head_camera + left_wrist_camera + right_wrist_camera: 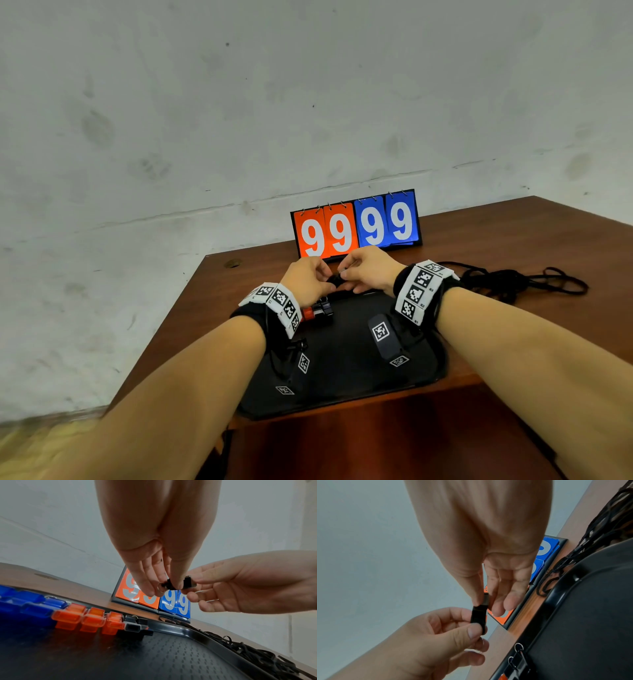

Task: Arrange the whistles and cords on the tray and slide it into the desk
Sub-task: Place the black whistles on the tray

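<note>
While both hands pinch a black whistle, the scoreboard stands just behind.

A pale grey plaster wall fills most of the scene, marked with dark smudges, scuffs and small specks, with a thin crack running across it low down, rising towards the right. Against it stands a reddish-brown wooden desk, its top glossy under soft, even light, with a round cable hole near its far left corner. A flip scoreboard stands upright at the far edge of the desk, close to the wall, showing 99 on orange cards at left and 99 on blue cards at right. At the near left, a strip of light, yellowish floor shows beside the desk, blurred.
</note>
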{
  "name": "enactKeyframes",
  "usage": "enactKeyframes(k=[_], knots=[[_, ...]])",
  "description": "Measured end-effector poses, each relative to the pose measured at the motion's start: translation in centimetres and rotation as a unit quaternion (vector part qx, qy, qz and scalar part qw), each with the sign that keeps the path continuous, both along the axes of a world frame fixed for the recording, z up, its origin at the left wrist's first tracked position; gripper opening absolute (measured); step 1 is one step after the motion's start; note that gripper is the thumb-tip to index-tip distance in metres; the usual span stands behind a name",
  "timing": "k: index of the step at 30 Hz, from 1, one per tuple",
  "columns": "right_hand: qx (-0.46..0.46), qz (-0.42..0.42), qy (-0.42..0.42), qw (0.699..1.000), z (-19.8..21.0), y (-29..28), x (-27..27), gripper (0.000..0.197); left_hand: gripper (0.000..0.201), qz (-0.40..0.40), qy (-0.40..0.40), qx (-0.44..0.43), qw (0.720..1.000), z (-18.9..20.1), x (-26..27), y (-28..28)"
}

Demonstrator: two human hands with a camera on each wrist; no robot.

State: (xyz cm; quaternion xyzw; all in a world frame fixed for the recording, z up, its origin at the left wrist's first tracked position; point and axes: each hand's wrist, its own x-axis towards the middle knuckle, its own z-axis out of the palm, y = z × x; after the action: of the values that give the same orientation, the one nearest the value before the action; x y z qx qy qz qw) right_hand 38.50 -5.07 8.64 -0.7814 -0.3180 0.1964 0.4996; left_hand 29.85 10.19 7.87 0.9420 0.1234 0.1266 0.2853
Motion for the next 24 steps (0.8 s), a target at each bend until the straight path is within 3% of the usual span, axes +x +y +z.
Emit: enactKeyframes(k=[7,24], knots=[[0.039,0.003,0.108,0.993,-0.1,-0.5,-0.2,0.020,0.024,0.006,0.002,-0.013,1.000,-0.1,-0.4,-0.1],[0.007,0.031,0.119,0.992,-0.9,0.2,-0.3,0.015,0.024,-0.022,0.015,0.008,1.000,-1.3,-0.6,-0.1]])
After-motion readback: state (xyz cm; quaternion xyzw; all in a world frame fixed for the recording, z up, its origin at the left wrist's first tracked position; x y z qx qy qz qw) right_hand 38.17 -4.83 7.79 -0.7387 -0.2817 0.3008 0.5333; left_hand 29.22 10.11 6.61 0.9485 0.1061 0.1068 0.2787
